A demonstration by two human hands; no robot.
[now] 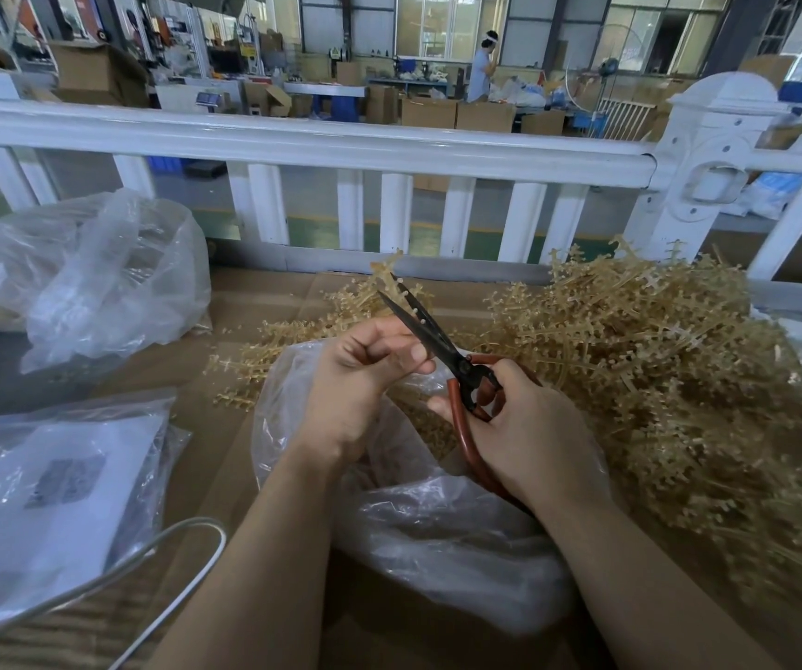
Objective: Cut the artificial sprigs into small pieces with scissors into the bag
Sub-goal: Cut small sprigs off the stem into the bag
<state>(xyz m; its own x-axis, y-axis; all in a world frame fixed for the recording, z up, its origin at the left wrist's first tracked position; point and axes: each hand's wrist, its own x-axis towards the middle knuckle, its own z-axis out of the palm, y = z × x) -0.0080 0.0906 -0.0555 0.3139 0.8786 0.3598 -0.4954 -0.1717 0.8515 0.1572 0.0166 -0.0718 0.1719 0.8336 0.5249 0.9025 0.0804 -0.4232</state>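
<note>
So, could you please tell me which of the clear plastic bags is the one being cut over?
The open bag directly under both hands, with cut pieces inside; the crumpled bag and the flat bag lie off left.

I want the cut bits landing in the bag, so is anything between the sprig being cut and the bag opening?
Nothing visible does. The left hand holds the sprig at the scissors, above the open bag; only air lies between.
</note>
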